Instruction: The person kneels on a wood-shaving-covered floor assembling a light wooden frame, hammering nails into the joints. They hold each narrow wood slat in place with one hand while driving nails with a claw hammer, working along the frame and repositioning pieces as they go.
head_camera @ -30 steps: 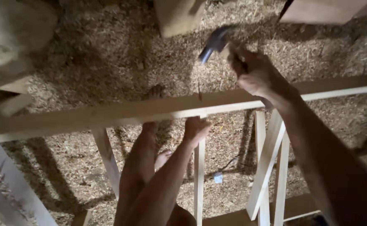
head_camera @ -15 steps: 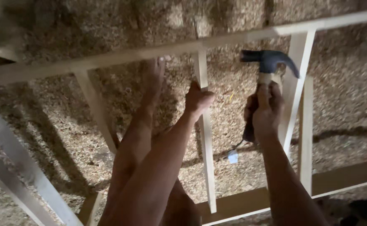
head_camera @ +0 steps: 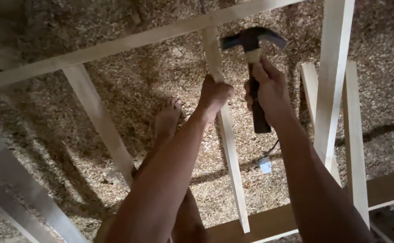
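Sawdust floor [head_camera: 116, 117] beneath wooden frame [head_camera: 129, 42]. Left hand [head_camera: 215, 94] clenches upright slat [head_camera: 226, 135]; beside it, right hand [head_camera: 271, 92] grips raised hammer [head_camera: 253, 49]. Nailing step; next strike needs aim.

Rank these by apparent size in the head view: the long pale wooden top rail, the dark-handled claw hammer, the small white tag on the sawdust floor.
1. Long pale wooden top rail
2. Dark-handled claw hammer
3. Small white tag, though farthest from the camera.

head camera, close, looking straight down onto sawdust floor [head_camera: 48, 121], slightly blurred.
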